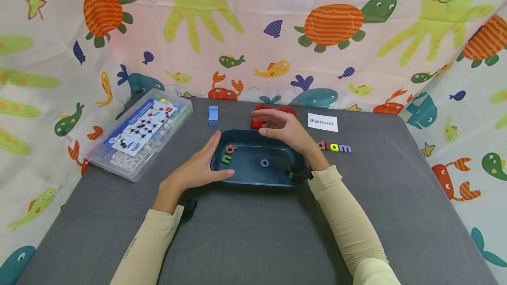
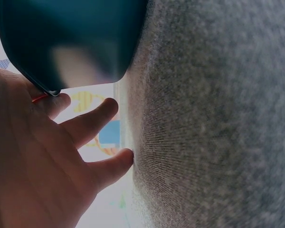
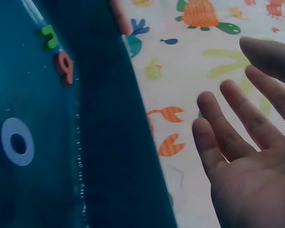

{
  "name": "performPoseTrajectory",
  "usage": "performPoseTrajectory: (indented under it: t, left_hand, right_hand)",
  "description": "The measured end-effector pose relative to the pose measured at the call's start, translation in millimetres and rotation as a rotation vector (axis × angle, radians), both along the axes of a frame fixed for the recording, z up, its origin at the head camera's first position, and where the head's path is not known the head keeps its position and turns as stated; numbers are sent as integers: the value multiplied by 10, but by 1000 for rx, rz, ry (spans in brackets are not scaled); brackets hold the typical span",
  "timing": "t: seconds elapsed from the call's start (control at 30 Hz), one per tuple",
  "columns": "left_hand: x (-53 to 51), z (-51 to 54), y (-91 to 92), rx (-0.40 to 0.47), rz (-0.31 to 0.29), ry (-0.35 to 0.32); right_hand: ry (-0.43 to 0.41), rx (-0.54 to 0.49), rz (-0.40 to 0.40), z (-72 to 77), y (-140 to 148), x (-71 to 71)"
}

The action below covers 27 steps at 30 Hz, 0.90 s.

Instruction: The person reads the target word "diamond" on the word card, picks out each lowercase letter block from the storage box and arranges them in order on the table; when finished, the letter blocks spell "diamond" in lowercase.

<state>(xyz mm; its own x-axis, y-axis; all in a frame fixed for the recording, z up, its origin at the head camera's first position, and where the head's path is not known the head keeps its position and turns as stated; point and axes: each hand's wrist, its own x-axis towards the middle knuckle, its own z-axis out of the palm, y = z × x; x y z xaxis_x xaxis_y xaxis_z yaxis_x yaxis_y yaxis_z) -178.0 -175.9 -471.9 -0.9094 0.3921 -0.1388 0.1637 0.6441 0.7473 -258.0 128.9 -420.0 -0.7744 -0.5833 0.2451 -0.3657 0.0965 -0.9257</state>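
A dark blue tray sits on the grey table, tilt not evident. Inside lie a green letter n, a reddish letter that looks like a d, and a bluish letter o. At the tray's left end is my left hand, its thumb over the near rim and its fingers stretched along the outside. My right hand hovers above the far right rim; its fingers are loosely bent and hold nothing. The right wrist view shows that hand apart from the tray wall.
Right of the tray, colourful letters spell "diam" below a white card reading "diamond". A red object is partly hidden behind my right hand. A blue block and a clear plastic case stand at the left.
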Motion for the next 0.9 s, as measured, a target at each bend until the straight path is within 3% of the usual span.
performPoseTrajectory:
  t: [0.47, 0.7, 0.9]
  left_hand:
    - [-18, -19, -6, -3, -6, -5]
    - [-21, -26, -5, 0, -10, -7]
    - [-20, -18, -3, -4, -12, -9]
  right_hand:
    - [-121, 268, 191, -210, 9, -51]
    - [-137, 386, 308, -267, 16, -102]
    - [-162, 498, 362, -319, 9, -130]
